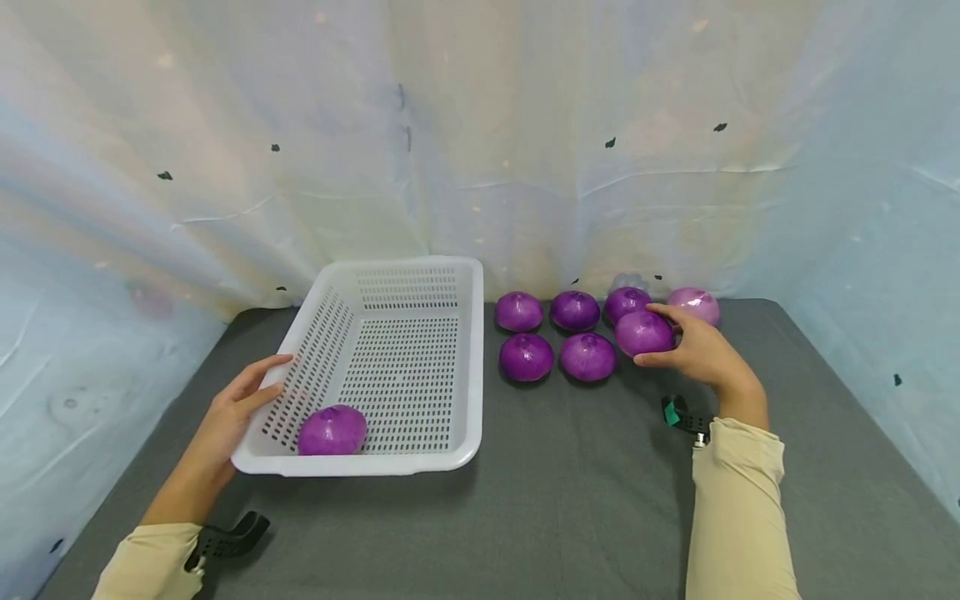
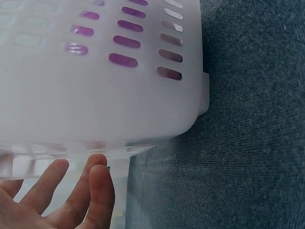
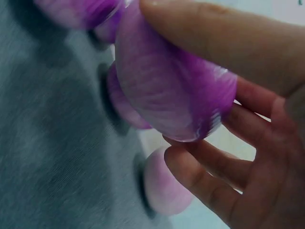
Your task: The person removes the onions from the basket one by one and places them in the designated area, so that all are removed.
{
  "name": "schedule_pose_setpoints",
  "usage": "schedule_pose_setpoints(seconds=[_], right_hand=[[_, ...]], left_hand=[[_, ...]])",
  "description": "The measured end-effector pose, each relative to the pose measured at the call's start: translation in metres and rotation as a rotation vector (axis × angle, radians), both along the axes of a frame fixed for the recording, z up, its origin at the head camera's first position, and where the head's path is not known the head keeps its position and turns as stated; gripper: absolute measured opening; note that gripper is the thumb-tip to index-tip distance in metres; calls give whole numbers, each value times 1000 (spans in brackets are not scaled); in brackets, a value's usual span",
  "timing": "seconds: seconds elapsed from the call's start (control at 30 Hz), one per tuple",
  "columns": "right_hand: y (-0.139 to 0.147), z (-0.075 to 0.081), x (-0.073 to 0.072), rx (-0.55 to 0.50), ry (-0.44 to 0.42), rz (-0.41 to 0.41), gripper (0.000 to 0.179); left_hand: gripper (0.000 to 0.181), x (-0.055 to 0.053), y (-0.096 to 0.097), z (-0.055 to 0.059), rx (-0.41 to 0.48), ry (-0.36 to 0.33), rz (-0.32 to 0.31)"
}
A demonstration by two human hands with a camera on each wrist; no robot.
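Observation:
My right hand (image 1: 701,350) grips a purple onion (image 1: 645,333) between thumb and fingers, in front of the back row of onions. In the right wrist view, this onion (image 3: 171,81) is raised off the cloth, its streaked skin facing the camera. My left hand (image 1: 236,408) holds the left rim of a white plastic basket (image 1: 480,367), with its thumb over the edge. Its fingers (image 2: 101,191) reach to the basket's outer side in the left wrist view. One purple onion (image 1: 332,431) lies in the basket's near left corner.
Right of the basket, more onions sit in two rows, among them a front one (image 1: 527,357) and a paler one (image 1: 694,306) at the back right. A grey cloth (image 1: 570,500) covers the table. Pale plastic sheeting (image 1: 510,125) hangs behind and at both sides.

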State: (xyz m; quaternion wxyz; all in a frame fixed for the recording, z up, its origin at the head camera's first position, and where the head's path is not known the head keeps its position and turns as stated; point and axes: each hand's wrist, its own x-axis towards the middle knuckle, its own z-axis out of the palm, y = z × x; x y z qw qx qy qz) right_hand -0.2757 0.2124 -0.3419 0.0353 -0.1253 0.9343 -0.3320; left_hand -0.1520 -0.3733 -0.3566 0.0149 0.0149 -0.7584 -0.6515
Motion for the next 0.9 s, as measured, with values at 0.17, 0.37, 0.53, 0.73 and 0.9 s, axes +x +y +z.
schedule_pose_setpoints(seconds=[0.17, 0.37, 0.53, 0.73, 0.9], right_hand=[[6, -14, -7, 32, -38, -15, 94], [5, -21, -8, 47, -41, -1, 93], [6, -23, -10, 52, -48, 0, 93], [9, -25, -11, 46, -49, 4, 93], [10, -22, -9, 45, -62, 1, 96]], left_hand=[[46, 0, 0, 0, -24, -5, 10], [46, 0, 0, 0, -15, -1, 6], [46, 1, 0, 0, -31, -1, 11], [47, 1, -1, 0, -48, -15, 26], [48, 0, -1, 0, -41, -14, 21]])
